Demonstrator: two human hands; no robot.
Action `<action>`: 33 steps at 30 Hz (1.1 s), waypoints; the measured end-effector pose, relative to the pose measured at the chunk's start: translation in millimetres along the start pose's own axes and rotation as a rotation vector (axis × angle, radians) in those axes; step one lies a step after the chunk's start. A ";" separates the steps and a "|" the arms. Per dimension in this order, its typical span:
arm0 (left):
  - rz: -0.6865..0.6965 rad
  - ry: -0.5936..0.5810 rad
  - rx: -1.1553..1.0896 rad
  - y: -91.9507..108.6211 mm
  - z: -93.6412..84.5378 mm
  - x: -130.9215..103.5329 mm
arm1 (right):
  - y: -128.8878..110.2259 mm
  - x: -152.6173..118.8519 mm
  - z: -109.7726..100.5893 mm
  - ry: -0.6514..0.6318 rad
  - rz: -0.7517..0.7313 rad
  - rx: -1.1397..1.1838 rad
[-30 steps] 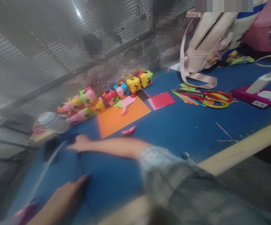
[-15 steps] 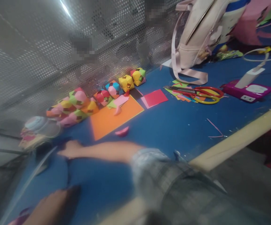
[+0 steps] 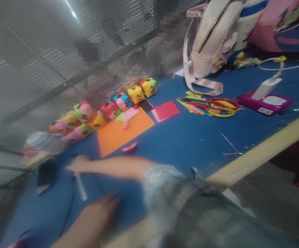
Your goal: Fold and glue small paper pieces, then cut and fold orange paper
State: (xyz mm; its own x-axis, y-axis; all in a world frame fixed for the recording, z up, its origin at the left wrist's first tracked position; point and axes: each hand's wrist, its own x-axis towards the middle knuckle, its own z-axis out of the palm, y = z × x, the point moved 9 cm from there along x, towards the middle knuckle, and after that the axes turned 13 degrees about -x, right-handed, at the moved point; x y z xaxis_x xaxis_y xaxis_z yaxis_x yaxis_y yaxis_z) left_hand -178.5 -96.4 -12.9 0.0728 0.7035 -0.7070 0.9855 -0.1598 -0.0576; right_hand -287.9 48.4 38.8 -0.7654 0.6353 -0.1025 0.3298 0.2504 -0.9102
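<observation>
White strip [image 3: 81, 188] now runs from by the right hand [image 3: 80, 165] toward the left hand [image 3: 100, 208], no longer trailing off leftward, so seemingly within reach of both (blur: can't tell either hand's grip)

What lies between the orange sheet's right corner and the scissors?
In the head view, a red sheet overlapping a pink sheet lies between the orange sheet and the scissors.
</observation>
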 end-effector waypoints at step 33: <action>0.500 0.129 -0.041 108.4 -13.8 -42.2 | -5.9 13.7 13.8 0.065 -0.108 -0.037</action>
State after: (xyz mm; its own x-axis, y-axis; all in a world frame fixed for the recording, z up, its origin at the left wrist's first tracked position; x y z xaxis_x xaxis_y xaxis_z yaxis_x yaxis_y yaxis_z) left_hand -72.6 -133.8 20.4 0.5526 0.6279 -0.5481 0.8301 -0.4733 0.2948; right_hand -308.0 45.5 37.2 -0.7605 0.6490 0.0226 0.2682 0.3456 -0.8992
